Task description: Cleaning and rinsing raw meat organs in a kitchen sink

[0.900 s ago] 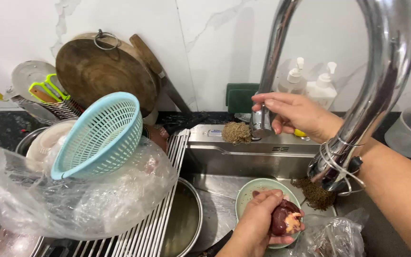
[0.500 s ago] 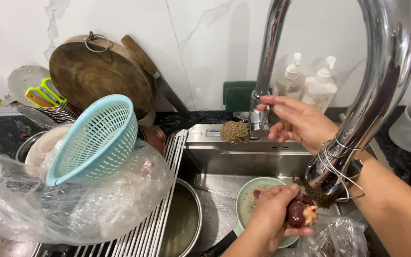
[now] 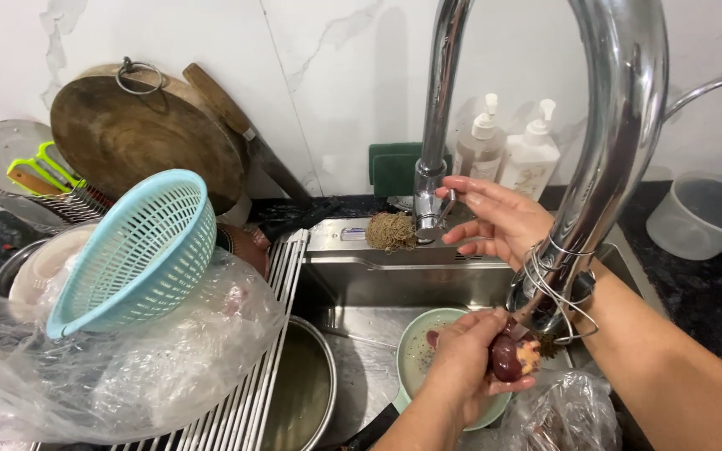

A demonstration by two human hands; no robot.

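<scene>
Head view: the left hand (image 3: pixel 470 363) is now sitting higher and nearer the tap (image 3: pixel 620 167) mouth than a moment ago, its fingers closing round a dark red piece of meat (image 3: pixel 510 361) over the pale green bowl (image 3: pixel 428 355) in the sink (image 3: pixel 361 334), so the meat is being brought under the spout. The right hand (image 3: pixel 495 217) is staying at the tap lever (image 3: pixel 429 200), fingers loosely spread and touching it, forearm crossing in from the right. Beside the lever, a brown scouring pad (image 3: pixel 392 230) is resting on the ledge; further left, a blue colander (image 3: pixel 139 246) is leaning on a plastic bag (image 3: pixel 127 376).
</scene>
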